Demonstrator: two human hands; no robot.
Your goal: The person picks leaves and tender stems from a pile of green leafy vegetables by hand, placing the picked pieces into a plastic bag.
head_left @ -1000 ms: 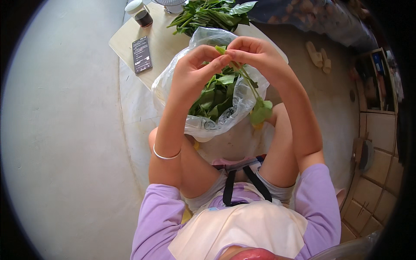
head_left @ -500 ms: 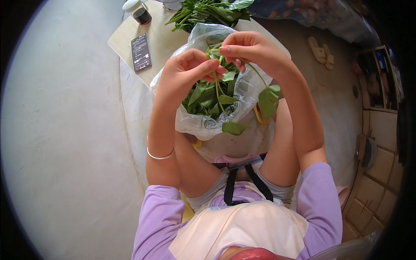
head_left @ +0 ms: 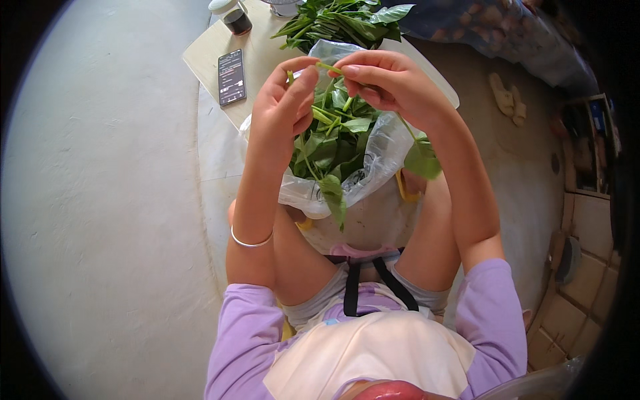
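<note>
A leafy green stem (head_left: 421,160) is pinched in my right hand (head_left: 390,80), with its leaf hanging below the wrist. The stem's cut end (head_left: 327,67) points left and reaches the fingertips of my left hand (head_left: 287,97). Those left fingers are curled closed around a short piece of green stem (head_left: 290,77). Both hands are held over a clear plastic bag (head_left: 383,150) filled with loose leafy greens (head_left: 333,150). One leaf (head_left: 332,193) droops over the bag's near rim.
A pale low table (head_left: 203,50) bears a phone (head_left: 231,77), a jar of dark liquid (head_left: 237,22) and a bundle of leafy greens (head_left: 340,23). Slippers (head_left: 508,100) lie on the floor at the right. A wooden cabinet (head_left: 587,143) stands beyond them.
My hands have drawn slightly apart, with the left fingers now curled tighter. The leaf that hung below my left hand now lies draped over the bag's rim. The view has shifted a little.
</note>
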